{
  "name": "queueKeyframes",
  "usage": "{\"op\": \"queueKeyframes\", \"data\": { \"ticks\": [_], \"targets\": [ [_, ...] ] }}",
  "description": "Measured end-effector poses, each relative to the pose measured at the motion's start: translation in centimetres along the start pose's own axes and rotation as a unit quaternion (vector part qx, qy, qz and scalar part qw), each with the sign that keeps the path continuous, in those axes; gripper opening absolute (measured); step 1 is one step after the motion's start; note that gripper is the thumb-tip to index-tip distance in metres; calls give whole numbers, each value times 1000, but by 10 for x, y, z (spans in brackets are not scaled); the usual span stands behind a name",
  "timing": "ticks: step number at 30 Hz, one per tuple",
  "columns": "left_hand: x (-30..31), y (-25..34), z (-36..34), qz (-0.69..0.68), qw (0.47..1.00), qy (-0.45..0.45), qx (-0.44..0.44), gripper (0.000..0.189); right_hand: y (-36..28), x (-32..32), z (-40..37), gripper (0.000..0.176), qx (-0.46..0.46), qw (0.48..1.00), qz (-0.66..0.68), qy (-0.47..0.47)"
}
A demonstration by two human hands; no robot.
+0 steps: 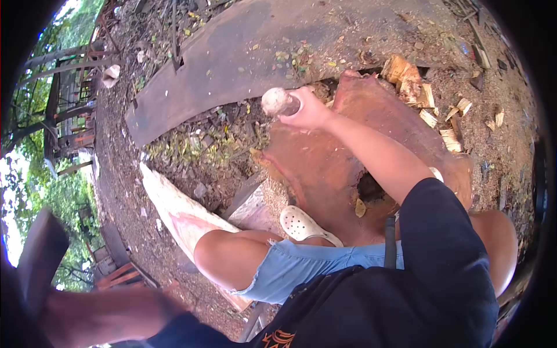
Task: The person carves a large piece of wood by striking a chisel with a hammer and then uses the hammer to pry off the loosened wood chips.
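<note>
My right hand [307, 110] is closed round a short, rounded piece of wood [281, 102] with a pale end facing left. It holds the wood over the far edge of a large reddish-brown wooden block [331, 168], which has a dark hollow in it. At the lower left, my left hand [55, 316] is raised and smeared by motion. A dark, broad, blade-like tool [43, 252] extends from it; its exact kind is hidden by the blur. The left hand is well apart from the wood.
A long pale timber [180, 209] lies beside my left knee. A cream perforated clog [307, 225] rests against the block. Split wood chunks [403, 78] and chips [458, 109] lie on the far right. A dark sheet [243, 52] covers the ground beyond the block.
</note>
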State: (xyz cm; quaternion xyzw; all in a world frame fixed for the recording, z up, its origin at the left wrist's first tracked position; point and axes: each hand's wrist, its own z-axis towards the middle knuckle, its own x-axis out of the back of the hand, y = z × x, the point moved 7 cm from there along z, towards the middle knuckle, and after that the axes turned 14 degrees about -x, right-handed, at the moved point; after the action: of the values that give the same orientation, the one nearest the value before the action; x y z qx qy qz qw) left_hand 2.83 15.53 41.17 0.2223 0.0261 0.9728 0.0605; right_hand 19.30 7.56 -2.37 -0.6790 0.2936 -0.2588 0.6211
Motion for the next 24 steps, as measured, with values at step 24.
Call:
{"op": "queueKeyframes", "data": {
  "ticks": [24],
  "targets": [
    [-126, 35, -248, -104, 737, -502, 440, 33, 16, 18, 9, 32, 20, 997, 73, 27]
  ]
}}
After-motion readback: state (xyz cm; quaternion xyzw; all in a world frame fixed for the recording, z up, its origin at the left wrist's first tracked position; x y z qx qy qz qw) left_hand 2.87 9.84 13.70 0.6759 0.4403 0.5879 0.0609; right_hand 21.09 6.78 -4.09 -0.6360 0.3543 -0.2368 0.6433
